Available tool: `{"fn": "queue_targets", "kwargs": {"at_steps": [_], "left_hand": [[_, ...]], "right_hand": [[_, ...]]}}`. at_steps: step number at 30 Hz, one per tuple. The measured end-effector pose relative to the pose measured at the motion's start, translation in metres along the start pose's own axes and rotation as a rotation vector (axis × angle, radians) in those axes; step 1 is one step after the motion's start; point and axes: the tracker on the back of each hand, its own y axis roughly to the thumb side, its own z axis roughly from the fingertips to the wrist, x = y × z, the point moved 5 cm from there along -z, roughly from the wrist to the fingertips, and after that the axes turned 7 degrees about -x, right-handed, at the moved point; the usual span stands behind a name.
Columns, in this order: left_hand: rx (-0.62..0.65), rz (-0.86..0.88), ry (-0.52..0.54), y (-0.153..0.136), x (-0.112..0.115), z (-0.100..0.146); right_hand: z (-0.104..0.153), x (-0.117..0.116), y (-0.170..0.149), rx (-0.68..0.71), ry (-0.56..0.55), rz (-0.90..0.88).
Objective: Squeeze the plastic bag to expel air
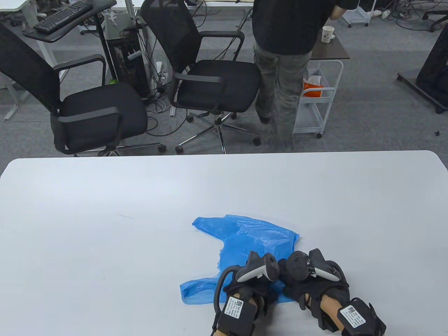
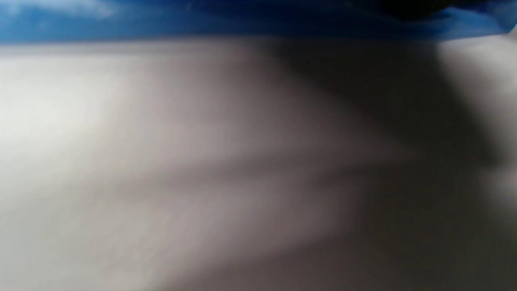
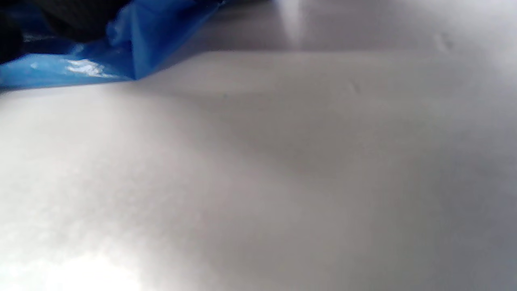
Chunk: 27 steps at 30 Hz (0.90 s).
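A crumpled blue plastic bag lies flat on the white table near its front edge. Both gloved hands rest side by side on the near part of the bag and press it down. My left hand is on the bag's middle and my right hand on its right side. The trackers hide the fingers in the table view. The left wrist view shows a blurred strip of the bag along the top. The right wrist view shows the bag under dark glove fabric at the top left.
Bare white tabletop lies around the bag on all sides. Beyond the far table edge stand two black office chairs, a standing person and a white trolley.
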Motion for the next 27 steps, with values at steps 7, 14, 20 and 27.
{"fn": "queue_targets", "kwargs": {"at_steps": [7,14,20,27], "left_hand": [[-0.052,0.017,-0.014,-0.030,-0.001,0.002],[-0.151,-0.009,-0.018,-0.090,0.005,0.016],[-0.167,0.037,-0.001,-0.114,0.011,0.023],[-0.155,0.079,0.003,-0.113,0.013,0.022]], "right_hand": [[0.000,0.000,-0.002,0.003,-0.004,-0.011],[0.000,0.000,-0.004,0.002,-0.002,-0.022],[0.000,0.000,-0.005,-0.002,-0.001,-0.026],[-0.003,0.014,-0.005,-0.041,0.124,-0.049]]}}
